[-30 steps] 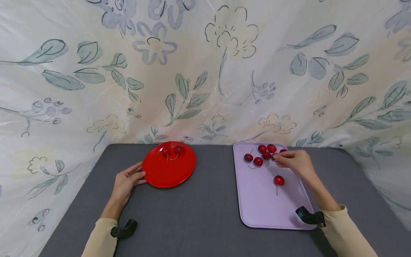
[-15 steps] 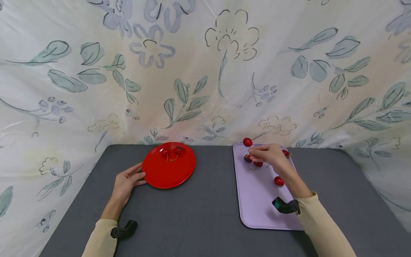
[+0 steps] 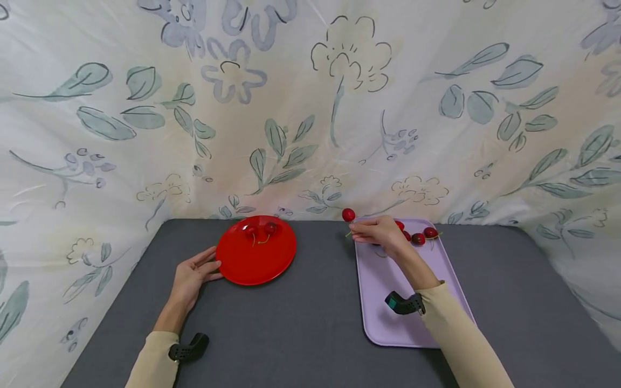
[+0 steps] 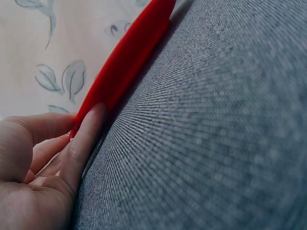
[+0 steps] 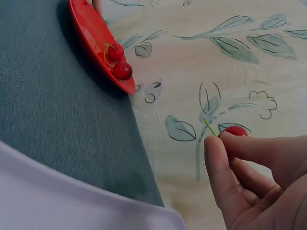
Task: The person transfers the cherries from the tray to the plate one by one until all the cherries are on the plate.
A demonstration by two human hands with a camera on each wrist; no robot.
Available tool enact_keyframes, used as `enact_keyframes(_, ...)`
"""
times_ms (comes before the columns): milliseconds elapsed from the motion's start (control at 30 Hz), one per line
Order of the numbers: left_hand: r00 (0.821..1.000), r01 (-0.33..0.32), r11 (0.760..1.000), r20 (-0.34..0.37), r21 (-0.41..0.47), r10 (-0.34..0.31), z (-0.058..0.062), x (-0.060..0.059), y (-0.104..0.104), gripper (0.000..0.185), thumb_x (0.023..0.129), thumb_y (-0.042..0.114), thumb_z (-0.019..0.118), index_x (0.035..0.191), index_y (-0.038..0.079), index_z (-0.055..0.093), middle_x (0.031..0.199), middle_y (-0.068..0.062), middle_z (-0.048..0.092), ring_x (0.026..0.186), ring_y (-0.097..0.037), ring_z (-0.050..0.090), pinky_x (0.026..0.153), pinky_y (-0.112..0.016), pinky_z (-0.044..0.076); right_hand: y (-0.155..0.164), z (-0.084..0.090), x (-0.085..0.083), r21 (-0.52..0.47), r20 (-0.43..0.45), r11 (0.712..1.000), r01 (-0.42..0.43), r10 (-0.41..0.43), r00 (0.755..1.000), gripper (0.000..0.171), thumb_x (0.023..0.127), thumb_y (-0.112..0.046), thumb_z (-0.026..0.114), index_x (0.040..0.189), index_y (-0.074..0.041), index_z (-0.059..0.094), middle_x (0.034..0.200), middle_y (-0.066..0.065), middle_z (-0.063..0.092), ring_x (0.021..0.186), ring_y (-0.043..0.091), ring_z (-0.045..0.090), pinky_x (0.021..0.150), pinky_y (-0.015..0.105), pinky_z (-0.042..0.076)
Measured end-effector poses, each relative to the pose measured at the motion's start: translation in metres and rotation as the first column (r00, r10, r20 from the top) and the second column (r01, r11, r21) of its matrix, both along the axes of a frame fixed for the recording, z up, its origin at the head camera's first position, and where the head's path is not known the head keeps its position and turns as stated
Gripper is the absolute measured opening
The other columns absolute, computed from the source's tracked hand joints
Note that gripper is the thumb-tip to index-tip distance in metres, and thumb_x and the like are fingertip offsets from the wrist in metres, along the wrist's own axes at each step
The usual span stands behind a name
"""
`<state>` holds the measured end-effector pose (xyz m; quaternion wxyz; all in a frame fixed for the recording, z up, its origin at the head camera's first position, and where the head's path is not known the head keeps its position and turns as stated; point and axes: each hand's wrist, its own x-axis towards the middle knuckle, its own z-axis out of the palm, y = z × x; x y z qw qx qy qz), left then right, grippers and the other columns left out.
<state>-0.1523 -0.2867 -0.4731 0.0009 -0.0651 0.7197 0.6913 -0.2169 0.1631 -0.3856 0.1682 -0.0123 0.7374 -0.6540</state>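
Head view: the right hand [image 3: 380, 233] is hovering over the left rim of the lilac tray [image 3: 388, 291], its thumb and fingertips pinching a cherry [image 3: 348, 215] by the stem so the red fruit is sticking up above the knuckles, over the grey bench [image 3: 301, 323] just left of the tray. More cherries [image 3: 418, 238] are lying at the far end of the tray, partly hidden behind the hand. The left hand [image 3: 191, 275] is lying flat on the bench with straight, relaxed fingers touching the near-left rim of the red plate [image 3: 255, 258]; it is holding nothing. Two cherries [image 3: 260, 230] are sitting on the far part of the plate. A flowered cloth [image 3: 310, 108] is hanging behind the bench.

Left wrist view: the left hand [image 4: 41, 167] is resting on the bench [image 4: 216, 134], one finger stretching up against the edge of the red plate [image 4: 127, 55], which is showing edge-on.

Right wrist view: the right hand [image 5: 254, 179] is gripping the held cherry [image 5: 234, 131] between thumb and forefinger, its green stem poking out to the left. Beyond it, the red plate [image 5: 91, 31] is carrying its two cherries [image 5: 119, 61], and a corner of the tray [image 5: 72, 201] is filling the lower left.
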Motion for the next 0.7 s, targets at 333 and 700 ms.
enact_keyframes(333,1.000,0.007,1.000,0.010,-0.030,-0.007,-0.002,0.002,0.000,0.056,0.098,0.012,0.061,0.148,-0.001,0.040,0.149,-0.023,0.040,0.096,-0.003,0.068,0.081,-0.030,0.059,-0.038,-0.014,0.000,-0.013,0.003,1.000,0.017,-0.017,1.000,0.035,0.093,-0.012,0.069,0.114,0.016,0.065,0.089,0.016,0.074,0.072,0.015,0.072,0.084,0.037,0.057)
enact_keyframes(700,1.000,0.006,1.000,-0.005,-0.017,-0.006,0.000,0.000,-0.001,0.056,0.097,0.011,0.062,0.147,-0.002,0.040,0.148,-0.024,0.040,0.096,-0.004,0.068,0.080,-0.031,0.059,-0.089,-0.025,-0.009,-0.064,0.036,0.998,0.013,-0.010,0.999,0.036,0.092,-0.011,0.069,0.116,0.016,0.064,0.092,0.021,0.073,0.067,0.012,0.071,0.087,0.044,0.053)
